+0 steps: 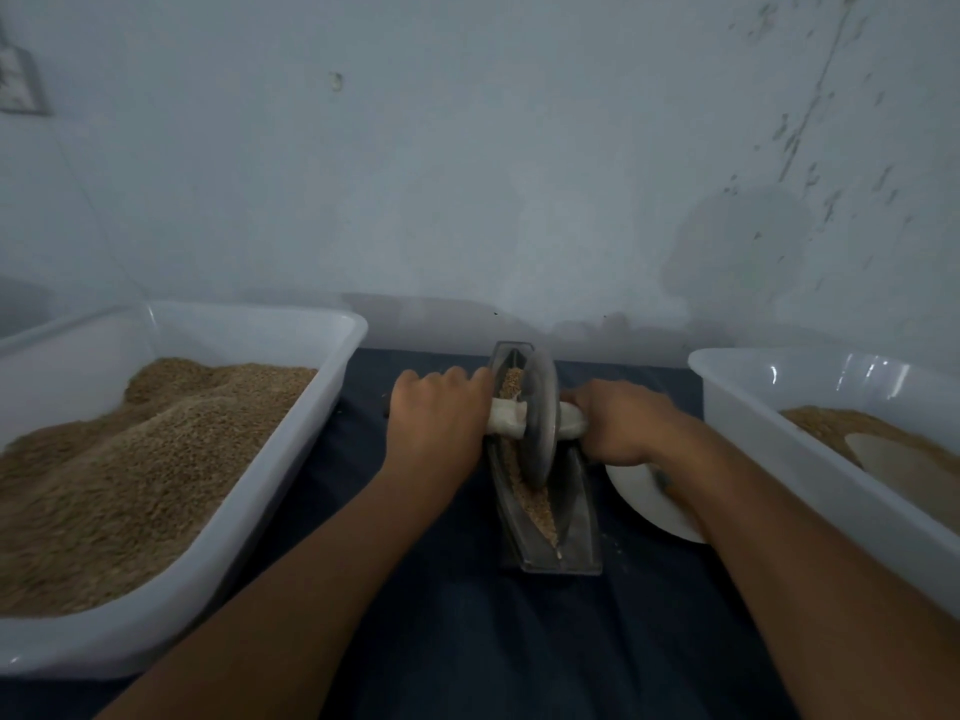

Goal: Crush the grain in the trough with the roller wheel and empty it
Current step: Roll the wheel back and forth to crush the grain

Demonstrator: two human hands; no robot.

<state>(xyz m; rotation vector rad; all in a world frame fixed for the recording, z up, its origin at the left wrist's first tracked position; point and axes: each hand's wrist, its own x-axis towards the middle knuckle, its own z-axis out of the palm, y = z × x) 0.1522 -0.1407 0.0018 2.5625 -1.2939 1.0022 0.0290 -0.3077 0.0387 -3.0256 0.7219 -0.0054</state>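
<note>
Gripping the axle either side, both hands hold the wheel upright in the trough.
Left hand is wrapped round the handle at nine o'clock of the disc, right hand curled round it at three. Grain lines the trough at centre of the cloth. Left tub is heaped at nine o'clock; right tub at three; a plate lies under the right wrist.

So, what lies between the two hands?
In the head view, the roller wheel stands in the trough between the left hand and right hand, on its handle.
</note>
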